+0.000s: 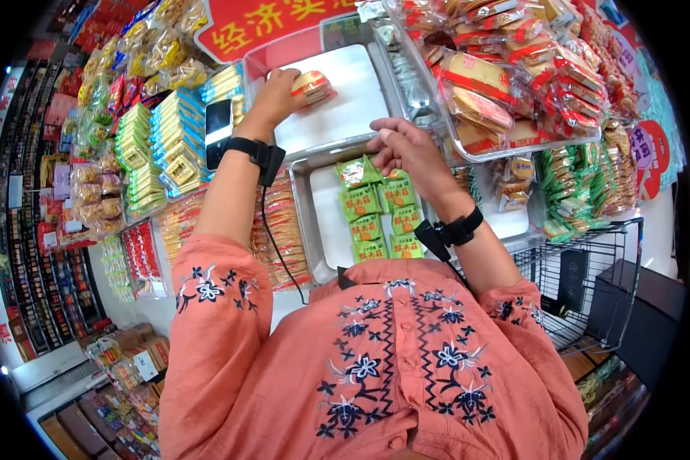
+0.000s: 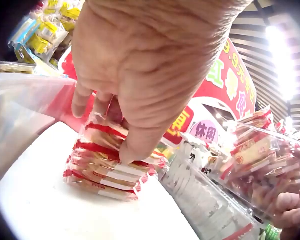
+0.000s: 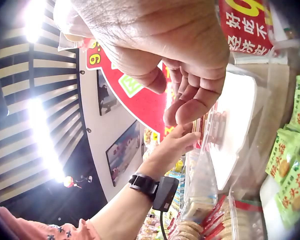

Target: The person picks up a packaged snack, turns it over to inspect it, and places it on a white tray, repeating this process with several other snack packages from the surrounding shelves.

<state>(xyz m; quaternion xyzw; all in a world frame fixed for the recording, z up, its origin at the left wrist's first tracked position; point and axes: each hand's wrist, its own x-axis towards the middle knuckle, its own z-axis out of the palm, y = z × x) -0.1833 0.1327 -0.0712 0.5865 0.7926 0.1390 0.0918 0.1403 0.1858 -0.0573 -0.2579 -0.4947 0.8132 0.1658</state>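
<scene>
In the head view the left hand [image 1: 274, 98] grips a small stack of red-and-clear wrapped biscuits [image 1: 313, 90] at the left side of a clear bin with a white base [image 1: 353, 73]. Up close in the left wrist view, thumb and fingers of the left hand [image 2: 140, 75] pinch the stacked packs [image 2: 107, 165], which stand on the white base. The right hand [image 1: 415, 157] hovers over the bin's front right edge, holding nothing, its fingers loosely bent; the right wrist view shows the same relaxed right hand [image 3: 175, 55].
Green packets [image 1: 364, 203] lie in two rows in the nearer bin. A heaped bin of red-wrapped biscuits [image 1: 506, 84] stands at the right. A phone [image 1: 218, 126] rests on blue packets at the left. A wire cart [image 1: 590, 284] is at the lower right.
</scene>
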